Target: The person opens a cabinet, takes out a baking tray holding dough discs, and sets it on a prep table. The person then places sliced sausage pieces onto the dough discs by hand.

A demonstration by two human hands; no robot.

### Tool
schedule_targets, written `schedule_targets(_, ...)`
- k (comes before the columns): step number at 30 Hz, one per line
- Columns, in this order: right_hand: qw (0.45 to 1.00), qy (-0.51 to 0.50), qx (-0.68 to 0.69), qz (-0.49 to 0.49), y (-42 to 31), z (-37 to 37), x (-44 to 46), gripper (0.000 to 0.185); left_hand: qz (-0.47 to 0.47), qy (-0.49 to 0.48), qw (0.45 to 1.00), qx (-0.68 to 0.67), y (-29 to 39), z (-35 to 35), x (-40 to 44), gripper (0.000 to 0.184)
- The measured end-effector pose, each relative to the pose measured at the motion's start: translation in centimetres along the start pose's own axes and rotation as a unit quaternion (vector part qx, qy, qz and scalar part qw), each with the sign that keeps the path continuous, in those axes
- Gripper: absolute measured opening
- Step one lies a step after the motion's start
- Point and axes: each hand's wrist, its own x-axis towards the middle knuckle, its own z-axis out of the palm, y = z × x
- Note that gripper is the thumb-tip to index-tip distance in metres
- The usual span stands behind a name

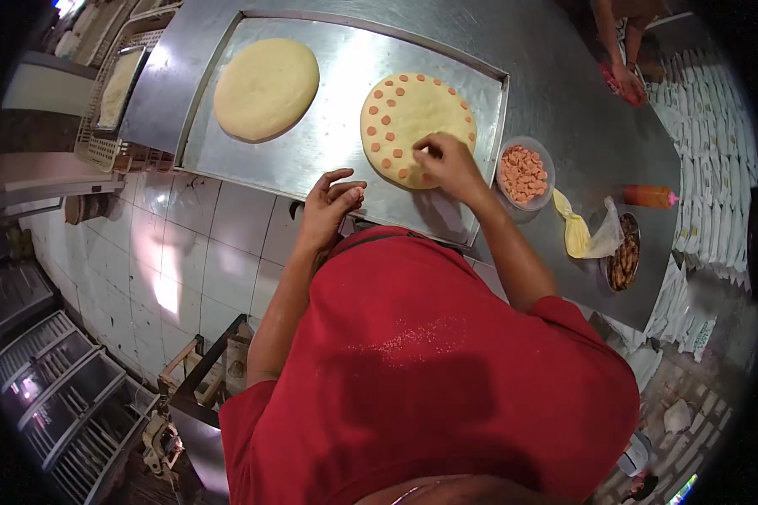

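Observation:
A round of pale dough (421, 114) lies on the metal tray, dotted with sausage slices (376, 113) around its edge and down its left side. Over its lower right part is my right hand (451, 166), thumb and forefinger pinched close to the surface; whatever is between them is hidden. My left hand (333, 206) hovers at the tray's front edge with fingers curled toward the thumb. A small pinkish bit seems to show at its fingertips, too small to name. A second, plain dough round (267, 88) sits at the tray's left.
Right of the tray (337, 25) stands a tub of sausage slices (524, 175). Beyond it are a yellow piping bag (574, 231), a dish of brown food (625, 261) and an orange sauce bottle (648, 196). Another person's hand (627, 84) works at the far right. Stacked white packets (703, 160) flank the table.

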Motion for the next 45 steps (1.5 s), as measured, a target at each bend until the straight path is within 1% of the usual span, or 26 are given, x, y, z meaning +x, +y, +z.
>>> schedule_targets(1,1.0,0.002,0.001,0.001,-1.2,0.4,-0.5,0.026,0.013,-0.008,0.999,0.037,0.2,0.1,0.2,0.044)
schedule_targets(3,0.989,-0.112,0.093,-0.016,-4.1,1.3,-2.2,0.027,0.037,-0.026,0.993,0.11,0.3,0.5,0.4,0.048)
schedule_targets(7,0.987,-0.122,0.108,0.007,-5.9,2.1,-3.1,0.028,0.043,-0.068,0.991,0.109,0.9,1.6,0.7,0.049)
schedule_targets(12,0.981,-0.118,0.153,0.028,-3.3,1.7,-3.3,0.026,0.037,-0.101,0.989,0.097,0.8,2.2,0.4,0.05)
schedule_targets(14,0.993,0.015,0.101,0.055,-0.3,0.1,-2.2,0.029,0.072,-0.066,0.989,0.113,0.8,1.9,0.2,0.048)
schedule_targets(15,0.993,0.015,0.101,0.056,0.0,-1.2,-1.9,0.029,0.088,-0.048,0.988,0.122,0.9,1.6,0.1,0.047)
schedule_targets(17,0.995,0.014,-0.042,0.088,-0.1,-3.5,-1.1,0.031,0.091,-0.032,0.987,0.129,0.6,0.4,-0.1,0.045)
schedule_targets(18,0.995,0.016,-0.042,0.09,0.4,-3.5,-0.8,0.031,0.094,-0.016,0.986,0.136,0.5,-0.5,-0.2,0.043)
schedule_targets(21,0.985,0.019,-0.172,0.004,2.8,-2.9,-0.3,0.031,0.096,0.015,0.984,0.147,0.7,-1.9,-0.9,0.04)
schedule_targets(22,0.984,0.022,-0.175,0.006,2.8,-3.1,-0.3,0.031,0.094,0.031,0.984,0.149,0.6,-2.3,-1.3,0.038)
schedule_targets(25,0.982,0.118,-0.148,0.017,3.1,-5.1,-1.1,0.028,0.113,0.099,0.98,0.128,-0.4,-5.1,-2.5,0.038)
schedule_targets(26,0.979,0.129,-0.154,0.028,3.9,-6.6,-1.8,0.028,0.117,0.125,0.978,0.12,-0.7,-6.2,-3.1,0.038)
schedule_targets(28,0.966,0.18,-0.148,0.114,6.5,-10.6,-3.7,0.026,0.127,0.172,0.969,0.123,-1.0,-8.5,-4.5,0.037)
schedule_targets(29,0.957,0.202,-0.142,0.153,7.4,-12.0,-4.9,0.025,0.123,0.165,0.971,0.125,-1.3,-9.6,-5.1,0.037)
schedule_targets(30,0.956,0.205,-0.143,0.157,8.0,-13.0,-5.9,0.025,0.113,0.208,0.965,0.116,-1.8,-10.7,-5.4,0.036)
schedule_targets(31,0.965,0.15,-0.149,0.156,8.6,-13.9,-6.7,0.025,0.105,0.252,0.956,0.107,-1.9,-11.2,-5.5,0.034)
schedule_targets(33,0.975,0.034,-0.159,0.152,9.5,-14.8,-7.8,0.027,0.105,0.251,0.955,0.115,-2.2,-11.8,-5.6,0.034)
schedule_targets(34,0.975,0.035,-0.159,0.151,9.8,-14.5,-8.0,0.027,0.106,0.253,0.954,0.122,-2.3,-11.9,-5.7,0.034)
schedule_targets(37,0.966,0.074,-0.248,0.0,10.4,-12.6,-8.8,0.028,0.113,0.245,0.954,0.131,-1.9,-11.0,-5.3,0.034)
schedule_targets(42,0.961,0.038,-0.274,0.001,10.5,-12.6,-8.2,0.027,0.128,0.208,0.961,0.133,-1.7,-9.6,-4.9,0.033)
schedule_targets(45,0.953,0.0,-0.303,0.033,10.8,-12.9,-7.9,0.025,0.132,0.204,0.962,0.129,-2.0,-9.3,-5.0,0.033)
